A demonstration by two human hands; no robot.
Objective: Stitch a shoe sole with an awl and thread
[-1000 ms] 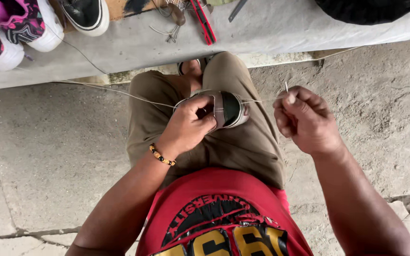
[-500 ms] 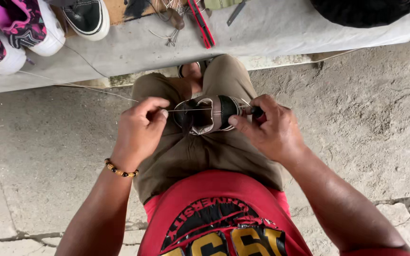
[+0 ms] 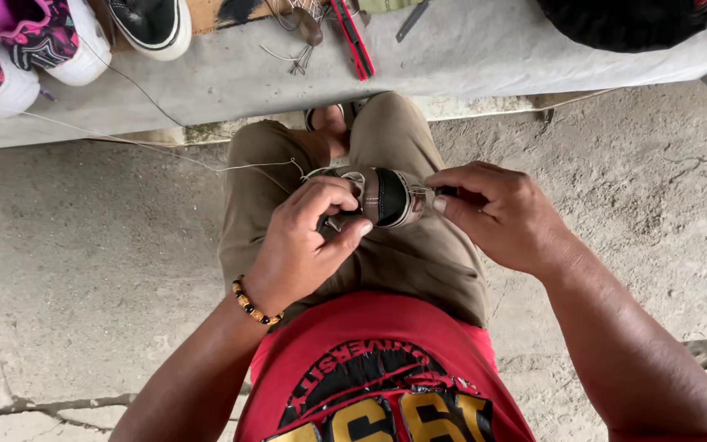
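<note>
Shoe (image 3: 388, 196) lies on the person's lap, across the khaki-clad thighs, its long axis running left to right between the two hands. Left hand (image 3: 308, 237) wraps the shoe's left end from above, fingers curled tight around the rim and thumb underneath, clamped on it. Right hand (image 3: 497, 214) sits at the opposite end, fingertips pinched together on a small dark tool (image 3: 448, 191), probably an awl or needle, whose tip touches the sole edge. Thread (image 3: 206, 160) trails from the shoe away to the left, toward the bench (image 3: 484, 57) in front. Both hands touch the shoe; the left holds the body, the right only meets its edge through the tool.
</note>
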